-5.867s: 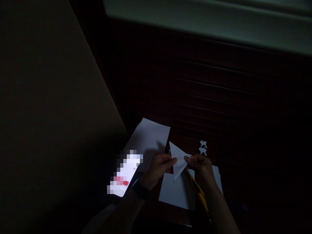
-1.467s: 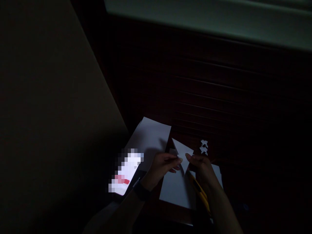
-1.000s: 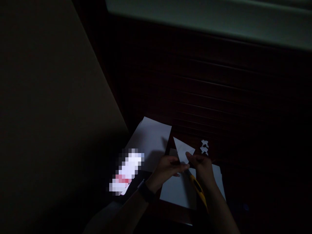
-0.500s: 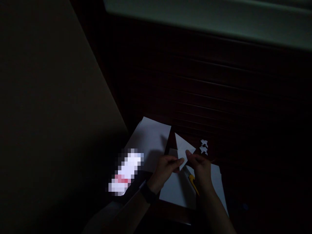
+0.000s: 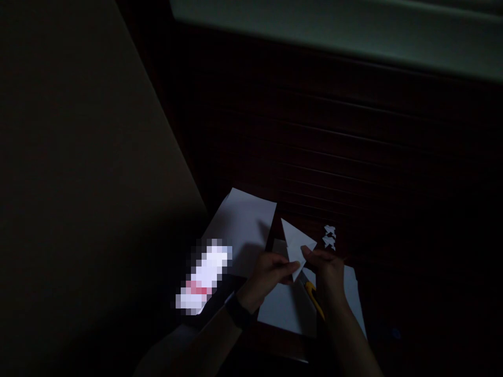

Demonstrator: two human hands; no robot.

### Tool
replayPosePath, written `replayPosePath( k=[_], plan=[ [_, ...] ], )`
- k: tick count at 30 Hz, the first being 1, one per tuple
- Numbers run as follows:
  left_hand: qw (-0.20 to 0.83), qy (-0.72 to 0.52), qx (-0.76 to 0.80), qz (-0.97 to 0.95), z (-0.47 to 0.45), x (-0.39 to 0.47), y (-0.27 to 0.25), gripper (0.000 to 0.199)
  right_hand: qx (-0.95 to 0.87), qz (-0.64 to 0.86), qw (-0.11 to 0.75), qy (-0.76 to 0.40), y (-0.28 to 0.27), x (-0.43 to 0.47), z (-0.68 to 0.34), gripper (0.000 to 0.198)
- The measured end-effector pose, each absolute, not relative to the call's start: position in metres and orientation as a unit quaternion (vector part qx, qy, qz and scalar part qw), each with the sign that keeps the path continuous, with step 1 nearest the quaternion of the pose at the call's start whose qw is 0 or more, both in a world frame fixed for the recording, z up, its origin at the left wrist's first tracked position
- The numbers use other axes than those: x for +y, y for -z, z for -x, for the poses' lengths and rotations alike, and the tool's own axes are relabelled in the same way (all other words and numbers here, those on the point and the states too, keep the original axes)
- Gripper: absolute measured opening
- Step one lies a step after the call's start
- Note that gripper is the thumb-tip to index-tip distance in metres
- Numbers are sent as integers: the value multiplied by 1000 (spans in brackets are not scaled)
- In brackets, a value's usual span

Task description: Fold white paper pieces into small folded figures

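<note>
Between my two hands is a folded sheet of white paper [image 5: 294, 238], roughly kite-shaped with a sharp point at its upper left. My left hand [image 5: 271, 272], with a dark band on the wrist, pinches its lower corner between thumb and fingers. On the right side, my right hand [image 5: 326, 264] grips the paper's edge, thumb on top. Beneath the hands a yellow-handled utility knife [image 5: 314, 298] lies across white paper sheets [image 5: 285, 309], partly covered by my right hand and forearm.
A stack of white paper [image 5: 249, 220] lies to the left, beside a brightly lit, pixelated screen [image 5: 204, 277]. Small folded paper pieces [image 5: 329, 236] sit beyond my right hand. A dark slatted wooden surface [image 5: 334, 131] rises behind, with a pale wall [image 5: 78, 157] at left. The scene is dim.
Both hands and the folded paper have shifted slightly down. The paper's upper tip sits a little lower, and both hands keep their hold. The knife and sheets look unmoved.
</note>
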State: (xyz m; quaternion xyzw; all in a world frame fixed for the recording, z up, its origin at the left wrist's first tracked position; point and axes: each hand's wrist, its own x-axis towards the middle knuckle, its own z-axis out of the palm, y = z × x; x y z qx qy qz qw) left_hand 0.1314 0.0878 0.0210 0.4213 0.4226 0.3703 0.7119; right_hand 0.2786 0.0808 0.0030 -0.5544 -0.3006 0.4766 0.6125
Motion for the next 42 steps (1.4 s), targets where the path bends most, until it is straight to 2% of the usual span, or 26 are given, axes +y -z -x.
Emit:
replayPosePath(
  k=[4,9,14,16,20,23,31,42],
  plan=[
    [725,-371,392,-427,-127,91,-31,29,-313,559,580,-503,-10,81,-280,24],
    [704,-482,353,-385,-128,94,-32,38,-387,577,507,-510,-14,80,-282,26],
    [612,-537,419,-401,-116,108,-32,36,-476,591,411,-505,-16,75,-282,31],
    [575,-488,442,-486,-107,115,-33,29,-508,585,364,-516,-18,73,-280,34],
    [579,-266,385,-668,-95,120,-29,24,-555,567,299,-529,-20,71,-279,36],
    [566,-223,378,-698,-95,116,-23,26,-578,560,268,-530,-18,71,-280,34],
    [546,-287,428,-661,-104,110,-17,25,-572,554,289,-531,-15,75,-279,38],
    [575,-265,501,-590,-100,110,-43,18,-533,551,275,-580,-21,74,-282,38]
  ],
)
